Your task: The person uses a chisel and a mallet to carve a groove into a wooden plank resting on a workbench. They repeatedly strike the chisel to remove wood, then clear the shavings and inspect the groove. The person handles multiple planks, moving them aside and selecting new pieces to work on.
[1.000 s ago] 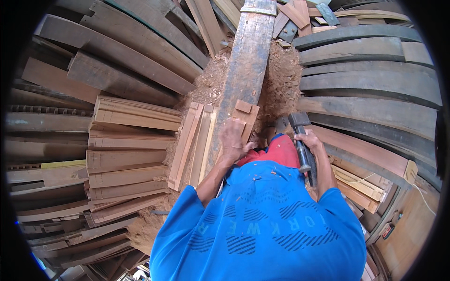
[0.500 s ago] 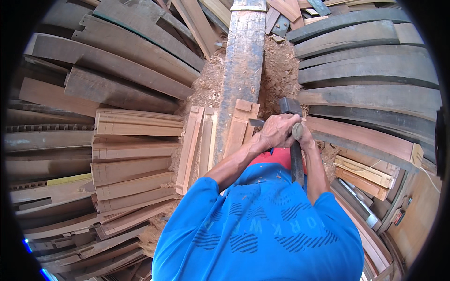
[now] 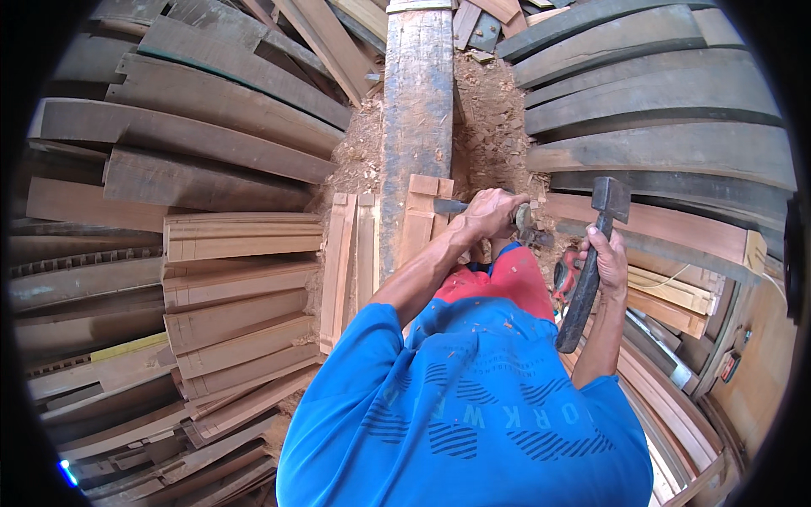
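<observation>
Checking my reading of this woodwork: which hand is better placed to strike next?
The right hand, probably: it grips the hammer raised beside the work. The left hand is busy holding the chisel against the wood piece.

Both arms bare from blue short sleeves, both hands closed

The left forearm runs up and forward, its elbow bent, ending in the left hand (image 3: pixel 490 213), fingers curled shut, knuckles turned up. The right forearm rises steeply at the right side, wrist cocked; the right hand (image 3: pixel 606 264) is raised in a tight fist, thumb wrapped over the fingers.
</observation>
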`<act>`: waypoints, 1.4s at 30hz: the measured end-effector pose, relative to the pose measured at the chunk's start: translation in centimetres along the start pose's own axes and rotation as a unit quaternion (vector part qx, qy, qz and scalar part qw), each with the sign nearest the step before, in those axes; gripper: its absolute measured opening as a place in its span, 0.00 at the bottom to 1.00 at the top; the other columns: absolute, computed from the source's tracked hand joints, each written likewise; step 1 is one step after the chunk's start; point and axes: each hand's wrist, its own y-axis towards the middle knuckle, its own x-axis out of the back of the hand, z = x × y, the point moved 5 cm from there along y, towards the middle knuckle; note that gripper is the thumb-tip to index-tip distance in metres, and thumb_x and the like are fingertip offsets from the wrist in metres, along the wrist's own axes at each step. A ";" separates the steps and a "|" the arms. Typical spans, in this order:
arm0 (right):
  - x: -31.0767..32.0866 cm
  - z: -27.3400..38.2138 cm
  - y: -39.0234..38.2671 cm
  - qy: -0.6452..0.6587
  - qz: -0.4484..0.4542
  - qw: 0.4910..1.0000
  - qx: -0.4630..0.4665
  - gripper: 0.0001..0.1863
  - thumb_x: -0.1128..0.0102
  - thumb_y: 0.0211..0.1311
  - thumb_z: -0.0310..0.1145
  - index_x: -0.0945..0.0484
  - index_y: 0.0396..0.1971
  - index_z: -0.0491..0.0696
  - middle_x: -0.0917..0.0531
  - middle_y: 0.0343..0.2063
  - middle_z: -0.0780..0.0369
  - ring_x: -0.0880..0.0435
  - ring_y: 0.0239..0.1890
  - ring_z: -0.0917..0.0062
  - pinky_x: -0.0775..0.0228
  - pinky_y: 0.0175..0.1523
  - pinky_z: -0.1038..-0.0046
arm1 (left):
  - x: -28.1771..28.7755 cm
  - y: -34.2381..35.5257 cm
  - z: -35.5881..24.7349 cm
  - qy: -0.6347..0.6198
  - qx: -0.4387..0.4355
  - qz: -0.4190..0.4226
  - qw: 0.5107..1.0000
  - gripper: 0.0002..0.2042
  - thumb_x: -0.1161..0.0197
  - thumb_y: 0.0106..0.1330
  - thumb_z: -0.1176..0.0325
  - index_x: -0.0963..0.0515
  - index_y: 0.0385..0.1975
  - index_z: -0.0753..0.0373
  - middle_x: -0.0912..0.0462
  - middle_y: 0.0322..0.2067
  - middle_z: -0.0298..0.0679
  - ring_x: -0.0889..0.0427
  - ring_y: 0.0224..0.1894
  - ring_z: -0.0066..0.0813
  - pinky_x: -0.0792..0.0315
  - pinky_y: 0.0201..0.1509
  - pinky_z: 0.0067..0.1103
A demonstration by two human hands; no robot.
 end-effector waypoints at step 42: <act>-6.8 -19.7 8.9 -0.197 0.167 0.955 -0.142 0.07 0.37 0.54 0.29 0.15 0.25 0.41 0.15 0.23 0.62 0.20 0.24 0.80 0.28 0.30 0.70 | -2.6 -9.7 -8.9 -0.002 -0.116 -0.099 0.988 0.19 0.29 0.49 0.65 0.19 0.44 0.53 0.25 0.49 0.43 0.29 0.55 0.44 0.42 0.61 0.44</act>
